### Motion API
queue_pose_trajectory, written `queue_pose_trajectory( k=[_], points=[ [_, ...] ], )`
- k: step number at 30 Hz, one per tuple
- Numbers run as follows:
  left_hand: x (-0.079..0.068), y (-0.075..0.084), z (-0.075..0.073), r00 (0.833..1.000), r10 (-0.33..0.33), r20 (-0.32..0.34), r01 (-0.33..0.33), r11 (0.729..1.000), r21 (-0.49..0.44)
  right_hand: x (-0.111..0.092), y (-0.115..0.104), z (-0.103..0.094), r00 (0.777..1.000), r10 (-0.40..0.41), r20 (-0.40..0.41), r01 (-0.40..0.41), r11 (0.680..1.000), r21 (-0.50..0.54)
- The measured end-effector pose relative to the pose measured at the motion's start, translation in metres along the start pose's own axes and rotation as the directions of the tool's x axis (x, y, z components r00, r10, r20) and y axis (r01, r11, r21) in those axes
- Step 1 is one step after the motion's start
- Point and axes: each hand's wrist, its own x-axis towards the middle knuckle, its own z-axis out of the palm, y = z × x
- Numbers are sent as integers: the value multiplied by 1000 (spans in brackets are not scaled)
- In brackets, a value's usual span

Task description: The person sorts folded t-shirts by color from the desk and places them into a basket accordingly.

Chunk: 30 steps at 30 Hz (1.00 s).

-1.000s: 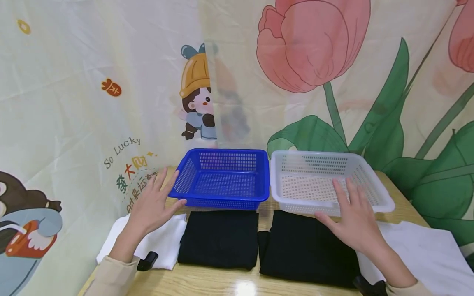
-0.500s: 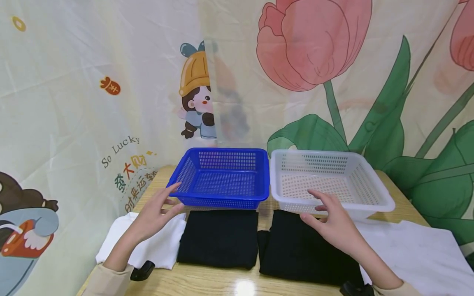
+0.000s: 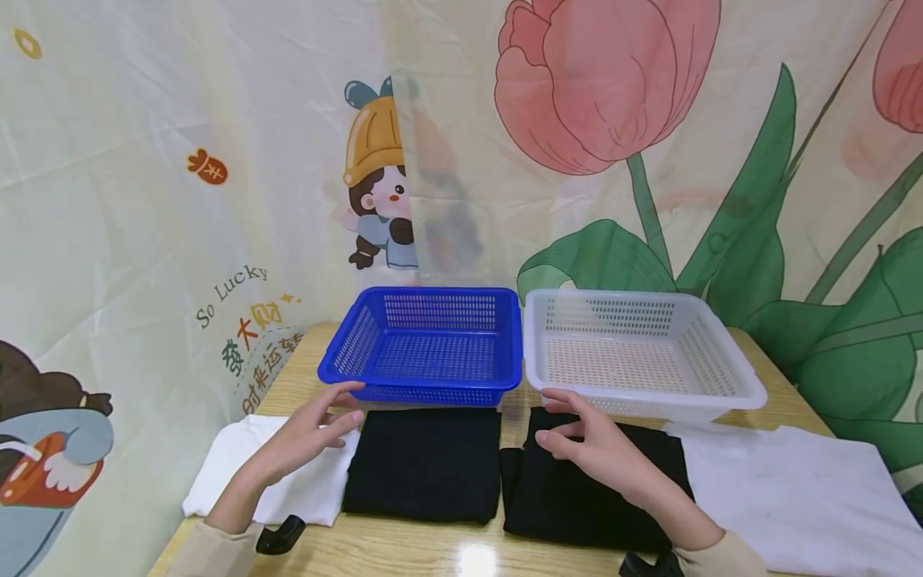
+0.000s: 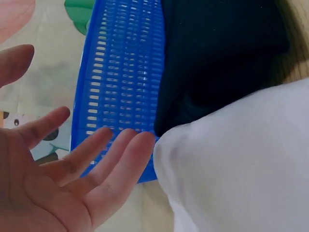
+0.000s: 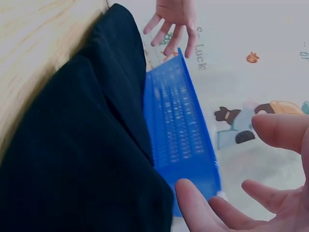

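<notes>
My left hand (image 3: 303,439) hovers above the folded white cloth (image 3: 238,449) at the left, its fingers loosely bent near the front corner of the blue basket (image 3: 436,394). Beside that cloth lies a folded black cloth (image 3: 425,469). Over a second folded black cloth (image 3: 548,505) hangs my right hand (image 3: 598,449), fingers relaxed, close to the front of the white basket (image 3: 649,398). Nothing is in either hand. In the left wrist view the fingers (image 4: 123,169) are spread and apart from the cloth. Both baskets hold nothing that I can see.
At the far right lies another white cloth (image 3: 793,489), partly past the frame edge. The wooden table (image 3: 389,549) runs along the front of the cloths. A printed curtain (image 3: 288,160) with tulips and cartoon figures hangs close behind the baskets and on the left.
My right hand has moved left and down, from over the white basket's front to above the right black cloth. My left hand has come lower and slightly right. Fingers of both have relaxed from spread.
</notes>
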Motion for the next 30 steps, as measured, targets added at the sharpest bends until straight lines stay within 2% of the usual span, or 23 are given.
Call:
queue_pose_trajectory(
  k=[2, 6, 12, 15, 18, 22, 30],
  points=[
    [0, -1, 1, 999, -41, 13, 42, 998, -39, 4, 1, 6, 999, 13, 32, -15, 998, 65],
    [0, -3, 3, 996, -76, 37, 80, 992, -98, 11, 5, 16, 995, 16, 100, -34, 982, 184],
    [0, -9, 8, 989, -141, 49, 146, 982, -119, 20, 11, 27, 973, 38, 227, -118, 930, 348],
    [0, -10, 10, 981, -179, 71, 186, 977, -104, 25, 13, 35, 962, 61, 268, -160, 917, 365],
    [0, -9, 13, 973, -208, 103, 216, 973, -75, 29, 15, 42, 956, 87, 281, -187, 917, 351],
    [1, -4, 18, 965, -229, 131, 235, 972, -32, 34, 20, 50, 949, 118, 293, -221, 911, 348],
    [5, 2, 24, 965, -220, 142, 217, 975, 37, 46, 29, 62, 924, 145, 354, -301, 847, 438]
  ],
)
